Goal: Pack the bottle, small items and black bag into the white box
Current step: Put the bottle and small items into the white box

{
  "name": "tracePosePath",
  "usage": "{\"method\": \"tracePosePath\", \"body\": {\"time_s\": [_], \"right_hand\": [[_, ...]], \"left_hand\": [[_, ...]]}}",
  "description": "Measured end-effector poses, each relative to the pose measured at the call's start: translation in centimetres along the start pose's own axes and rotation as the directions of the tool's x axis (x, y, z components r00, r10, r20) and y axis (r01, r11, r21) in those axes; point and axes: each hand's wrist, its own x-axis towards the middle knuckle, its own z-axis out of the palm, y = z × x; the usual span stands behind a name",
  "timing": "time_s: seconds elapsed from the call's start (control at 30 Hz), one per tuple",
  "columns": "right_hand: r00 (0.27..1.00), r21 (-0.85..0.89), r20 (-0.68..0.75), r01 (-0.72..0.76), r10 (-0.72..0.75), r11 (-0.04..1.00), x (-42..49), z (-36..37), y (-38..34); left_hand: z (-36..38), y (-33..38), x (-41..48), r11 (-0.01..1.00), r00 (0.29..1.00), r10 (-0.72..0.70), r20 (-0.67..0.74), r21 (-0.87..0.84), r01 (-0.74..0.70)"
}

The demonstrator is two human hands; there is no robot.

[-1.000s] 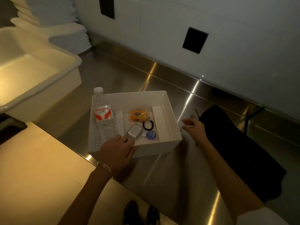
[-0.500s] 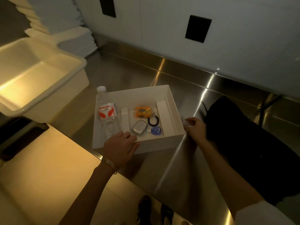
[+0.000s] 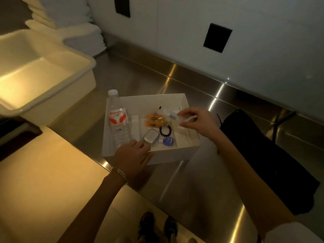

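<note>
a: r hand (image 3: 198, 122)?
b: pinches clear packet (image 3: 172, 116) above white box (image 3: 175, 156)
a: l hand (image 3: 134, 156)?
b: fingers loose on box front rim, holds nothing. bottle (image 3: 119, 122) inside box; black bag (image 3: 266, 155) lies outside, r of box

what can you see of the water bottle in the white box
The water bottle is clear ribbed plastic with a white screw cap and a white label printed in red. It lies along the left compartment of the white box, cap end propped on the far rim and sticking out past it. It looks nearly empty, though the dim light makes that uncertain. The left hand rests at the box's near wall by its base; whether it touches is unclear.
</note>
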Motion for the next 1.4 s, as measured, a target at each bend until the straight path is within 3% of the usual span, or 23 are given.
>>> {"method": "tracePosePath", "body": {"time_s": [0.1,0.3,0.63,0.83,1.03,1.1,1.2,1.4], "right_hand": [[0.995,-0.121,0.095,0.02,-0.009,0.992,1.3,2.4,-0.6],[0.992,-0.247,0.109,-0.032,0.061,0.968,4.1,6.5,-0.3],[0.995,-0.2,0.052,-0.074,0.086,0.977,3.6,7.7,-0.8],[0.998,-0.111,-0.034,-0.05,0.046,0.993,-1.1,4.1,-1.6],[0.983,-0.117,-0.133,-0.141,0.125,0.983,-7.9,1.4,0.1],[0.976,-0.112,-0.186,-0.139,0.116,0.984,-10.0,0.6,0.5],[0.956,-0.097,-0.254,-0.178,0.148,0.979,-12.8,-0.6,2.1],[0.889,-0.119,-0.39,-0.306,0.239,0.944,-18.5,-4.3,6.1]], "left_hand": [[-0.3,0.2,-0.1,1.0,1.0,-0.003,-0.01,0.021,0.003],[-0.4,0.2,-0.2,1.0,1.0,0.002,-0.015,0.004,-0.002],[-0.3,0.1,-0.1,1.0,1.0,0.018,-0.008,-0.015,-0.018],[-0.1,-0.1,0.0,0.999,0.999,0.031,0.036,-0.032,-0.03],[0.0,0.0,0.6,0.988,0.991,0.028,0.128,-0.153,-0.008],[-0.3,1.0,1.6,0.967,0.985,0.084,0.151,-0.252,-0.044],[-0.8,3.8,3.9,0.92,0.978,0.201,0.063,-0.355,-0.167],[-0.3,10.7,6.7,0.821,0.899,0.438,-0.007,-0.404,-0.403]]}}
